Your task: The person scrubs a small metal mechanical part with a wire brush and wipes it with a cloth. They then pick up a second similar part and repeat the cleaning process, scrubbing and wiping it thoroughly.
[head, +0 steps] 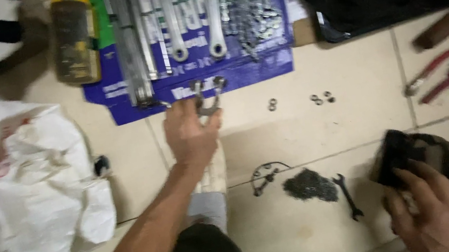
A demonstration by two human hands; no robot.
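Left arm extended forward, forearm bare, palm down. Left hand (189, 133) lies just short of the blue printed sheet (196, 72), fingers pinched closed on a small metal bracket (206, 99) at that sheet's near edge. Right hand (430, 212) is drawn well back from the sheet, fingers curled, gripping a dark rag (427, 161).

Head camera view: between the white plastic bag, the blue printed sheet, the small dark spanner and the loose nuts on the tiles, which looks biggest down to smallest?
1. white plastic bag and blue printed sheet: alike, bag nearer the camera, unranked
2. small dark spanner
3. loose nuts
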